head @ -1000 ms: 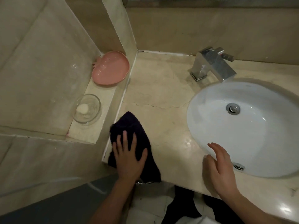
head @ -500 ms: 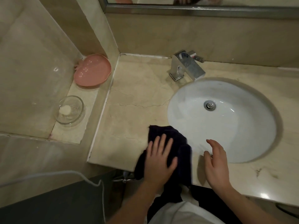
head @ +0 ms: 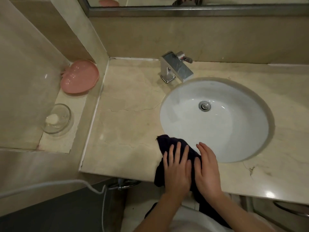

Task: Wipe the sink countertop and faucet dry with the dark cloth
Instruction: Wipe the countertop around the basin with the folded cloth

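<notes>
The dark cloth lies on the beige marble countertop at the front rim of the white oval sink, its lower part hanging over the counter's front edge. My left hand presses flat on the cloth with straight, spread fingers. My right hand lies flat right beside it, fingers straight, on the cloth's right edge at the sink rim. The chrome faucet stands at the back of the counter behind the sink.
A pink dish and a glass bowl with a white soap sit on a lower ledge left of the counter. A mirror frame runs along the back wall. A white hose hangs below the counter front.
My left hand has slid the cloth rightward along the front of the counter to the sink rim. My right hand now lies against the left hand on the cloth's edge.
</notes>
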### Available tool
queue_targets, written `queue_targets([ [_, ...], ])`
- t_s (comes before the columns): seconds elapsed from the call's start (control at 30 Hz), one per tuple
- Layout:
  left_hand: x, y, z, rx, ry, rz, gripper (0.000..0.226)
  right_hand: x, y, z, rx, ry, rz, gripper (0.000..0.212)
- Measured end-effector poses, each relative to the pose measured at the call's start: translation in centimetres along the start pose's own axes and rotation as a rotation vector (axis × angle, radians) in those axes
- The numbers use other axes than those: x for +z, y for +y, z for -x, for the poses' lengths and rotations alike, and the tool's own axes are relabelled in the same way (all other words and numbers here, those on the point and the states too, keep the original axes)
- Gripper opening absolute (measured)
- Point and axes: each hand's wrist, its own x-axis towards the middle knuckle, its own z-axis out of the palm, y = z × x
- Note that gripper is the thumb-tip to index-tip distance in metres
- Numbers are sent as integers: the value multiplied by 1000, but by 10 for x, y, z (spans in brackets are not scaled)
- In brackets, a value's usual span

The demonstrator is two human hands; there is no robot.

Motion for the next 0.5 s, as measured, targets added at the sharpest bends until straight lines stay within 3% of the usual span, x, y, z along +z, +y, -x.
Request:
queue_targets([
  [0.1, -36, -28, 2, -15, 5, 310, 47, 17, -16, -4, -150, -58, 46, 49],
  [0.3, -51, -67, 9, -192, 128, 277, 42, 62, -22, -7, -242, -219, 376, 60],
  [0.5, -40, -50, 14, 18, 44, 205, 37, -12, 44, -2, -177, -205, 490, 58],
])
